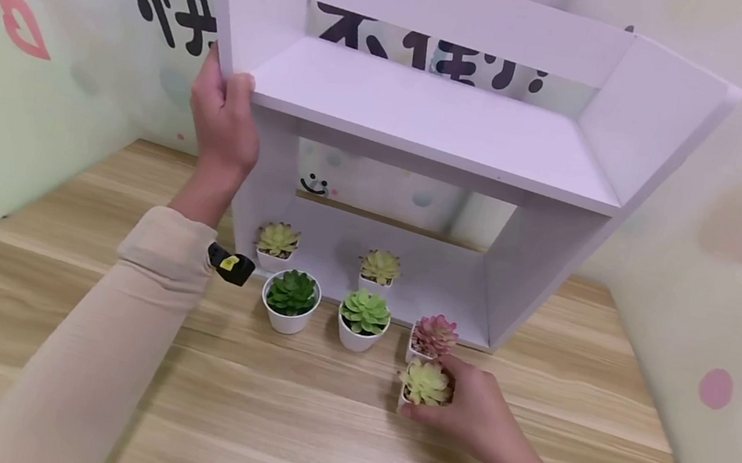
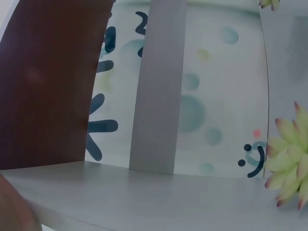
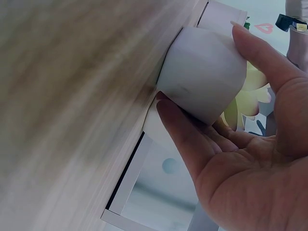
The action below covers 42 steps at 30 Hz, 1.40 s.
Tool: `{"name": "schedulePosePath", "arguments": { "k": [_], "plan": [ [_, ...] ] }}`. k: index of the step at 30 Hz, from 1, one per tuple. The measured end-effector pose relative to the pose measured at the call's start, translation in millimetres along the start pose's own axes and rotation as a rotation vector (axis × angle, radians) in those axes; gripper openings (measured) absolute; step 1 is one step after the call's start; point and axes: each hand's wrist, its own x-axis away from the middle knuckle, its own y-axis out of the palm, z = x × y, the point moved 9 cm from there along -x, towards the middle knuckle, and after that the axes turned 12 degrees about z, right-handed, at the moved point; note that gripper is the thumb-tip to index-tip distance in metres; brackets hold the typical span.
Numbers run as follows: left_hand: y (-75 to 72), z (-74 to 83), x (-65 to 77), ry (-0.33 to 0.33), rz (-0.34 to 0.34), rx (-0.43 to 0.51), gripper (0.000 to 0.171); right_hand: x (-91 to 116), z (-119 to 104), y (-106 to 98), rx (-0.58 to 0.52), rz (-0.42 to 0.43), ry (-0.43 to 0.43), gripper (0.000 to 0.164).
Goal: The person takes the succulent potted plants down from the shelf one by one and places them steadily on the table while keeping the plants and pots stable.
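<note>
My left hand (image 1: 226,120) grips the left side panel of a white two-tier shelf (image 1: 430,117), its thumb at the front corner of the upper board. With my right hand (image 1: 477,411) I pinch a pale yellow-green potted succulent (image 1: 424,383) in front of the shelf. In the right wrist view, thumb and fingers span its white pot (image 3: 202,72), whose base is right at the wooden tabletop. Just behind it is a pink-red potted succulent (image 1: 434,337). A light green potted succulent (image 1: 365,311) and a dark green potted succulent (image 1: 293,293) stand farther left, by the shelf's front edge.
On the lower board stand two pale potted succulents, one at the left (image 1: 278,241) and one near the middle (image 1: 379,267). Behind the shelf is a wall (image 1: 90,2) with printed characters and spots. The wooden table (image 1: 284,441) extends in front and to both sides.
</note>
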Motion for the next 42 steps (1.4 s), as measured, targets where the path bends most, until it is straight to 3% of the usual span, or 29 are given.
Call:
{"name": "schedulePosePath", "arguments": {
  "k": [7,14,17,22,26,31,38,42],
  "plan": [
    [2.3,-0.9,-1.4,-0.059,-0.065,-0.065,0.046,3,2,0,0.002,0.001,0.004,0.08],
    [8.2,-3.2,-11.6,-0.219,-0.14,-0.112,0.043,6,-2,3,-0.033,-0.016,0.006,0.081],
    [12.4,-5.4,-10.9,-0.242,-0.198,-0.09,0.047,8,-2,3,-0.041,-0.024,0.01,0.084],
    [16.8,-7.8,-7.5,-0.188,-0.239,-0.022,0.046,10,-2,-1,-0.026,-0.041,0.001,0.083],
    [14.3,-9.1,-9.6,-0.124,-0.162,-0.009,0.044,12,-5,-7,-0.04,-0.091,-0.024,0.085],
    [8.1,-6.8,-12.3,-0.064,-0.076,-0.018,0.039,12,-12,-23,-0.04,-0.141,-0.082,0.076],
    [7.6,-4.6,-11.6,-0.058,-0.079,0.018,0.043,-3,-27,-51,-0.034,-0.091,-0.137,0.067],
    [7.9,-2.4,-10.9,-0.048,-0.078,0.04,0.044,-15,-38,-58,-0.078,-0.041,-0.212,0.061]
  ]
}}
